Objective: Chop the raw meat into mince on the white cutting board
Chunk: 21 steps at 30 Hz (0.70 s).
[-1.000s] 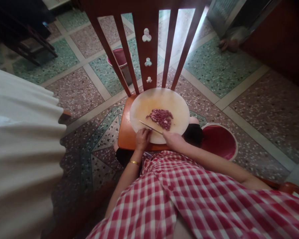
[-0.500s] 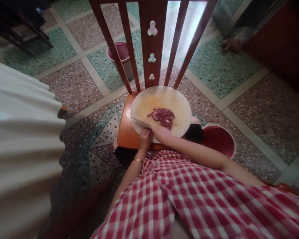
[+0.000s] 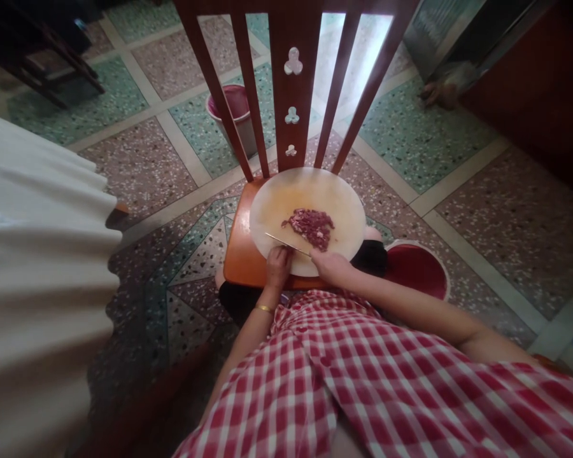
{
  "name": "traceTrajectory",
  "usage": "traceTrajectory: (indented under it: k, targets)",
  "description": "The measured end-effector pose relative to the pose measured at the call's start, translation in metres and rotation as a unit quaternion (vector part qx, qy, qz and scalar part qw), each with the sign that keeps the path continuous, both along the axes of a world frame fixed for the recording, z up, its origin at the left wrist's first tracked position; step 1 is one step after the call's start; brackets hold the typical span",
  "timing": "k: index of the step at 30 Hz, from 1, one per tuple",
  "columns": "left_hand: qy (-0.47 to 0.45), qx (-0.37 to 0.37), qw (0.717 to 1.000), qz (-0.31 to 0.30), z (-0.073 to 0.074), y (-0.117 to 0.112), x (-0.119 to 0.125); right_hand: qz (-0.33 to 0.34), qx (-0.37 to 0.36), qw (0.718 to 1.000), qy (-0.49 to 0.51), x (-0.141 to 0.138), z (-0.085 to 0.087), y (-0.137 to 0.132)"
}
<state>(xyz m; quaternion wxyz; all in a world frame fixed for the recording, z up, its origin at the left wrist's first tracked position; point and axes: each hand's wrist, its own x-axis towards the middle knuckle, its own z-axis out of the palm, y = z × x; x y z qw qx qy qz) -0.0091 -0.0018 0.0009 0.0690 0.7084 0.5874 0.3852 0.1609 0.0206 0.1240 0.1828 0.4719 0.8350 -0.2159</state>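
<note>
A round, pale cutting board (image 3: 348, 197) rests on the seat of a wooden chair. Chopped dark red meat (image 3: 311, 226) lies in a small heap at its middle. My right hand (image 3: 333, 267) is closed around the handle of a knife (image 3: 286, 243), whose thin blade points left across the near part of the board. Just below the blade, my left hand (image 3: 279, 262) rests at the board's near edge with its fingers curled. What those fingers hold, if anything, is hidden.
The orange-brown chair seat (image 3: 242, 245) shows left of the board, and its slatted backrest (image 3: 293, 89) rises behind. A red-lined bin (image 3: 233, 105) stands beyond it. A red basin (image 3: 417, 270) sits at right on the floor. A cream tablecloth (image 3: 42, 267) hangs at left.
My right hand has moved right, away from my left hand, drawing the knife with it. The left hand has stayed nearly in place. The meat heap looks the same.
</note>
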Motion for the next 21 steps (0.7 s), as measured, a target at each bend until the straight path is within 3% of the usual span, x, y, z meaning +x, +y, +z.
traceTrajectory:
  k: [8, 12, 16, 21]
  targets:
    - [0.054, 0.018, 0.998, 0.006, -0.007, 0.0, -0.002, 0.019, 0.017, 0.998, 0.051, -0.048, -0.012, 0.022]
    - [0.059, 0.018, 0.998, 0.023, -0.005, -0.001, -0.001, 0.014, 0.004, 0.999, 0.044, -0.018, -0.009, 0.009]
    - [0.03, 0.009, 0.999, 0.03, -0.001, 0.0, 0.001, -0.033, -0.025, 0.999, -0.029, 0.021, -0.002, -0.002]
    - [0.026, 0.002, 1.0, 0.014, 0.001, 0.0, 0.001, -0.024, -0.02, 0.999, -0.022, 0.02, 0.007, -0.003]
